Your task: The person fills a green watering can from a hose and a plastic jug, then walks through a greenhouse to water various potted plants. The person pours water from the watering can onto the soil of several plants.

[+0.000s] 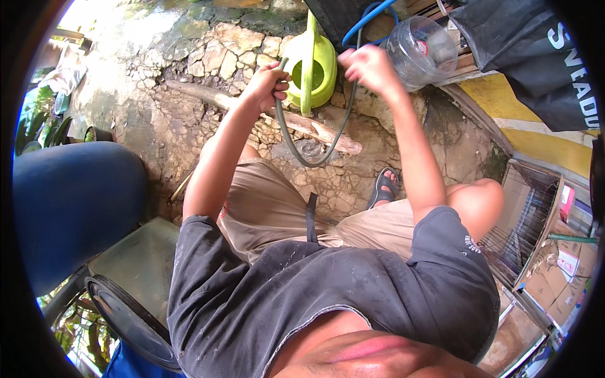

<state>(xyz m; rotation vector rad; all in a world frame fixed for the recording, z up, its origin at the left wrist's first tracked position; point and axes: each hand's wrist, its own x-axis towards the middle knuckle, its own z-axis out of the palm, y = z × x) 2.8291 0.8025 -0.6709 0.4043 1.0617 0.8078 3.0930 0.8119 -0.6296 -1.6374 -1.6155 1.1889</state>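
Note:
My left hand (268,87) grips a thin dark grey hose (309,163) near its free end, beside a yellow-green plastic watering can (326,71). From that hand the hose hangs in a U-shaped loop, then climbs past my right hand (373,68). Motion blurs my right hand; its fingers overlap the hose, and I cannot tell whether they hold it. Some liquid shows inside the can's round opening. The can's long handle arches over that opening.
A wooden stick (326,132) lies on cracked stone ground by the can. Upper right are a blue hose (364,21), a clear plastic container (416,52) and a black bag (534,61) with lettering. A blue barrel (80,208) stands left, a wire cage (515,222) right.

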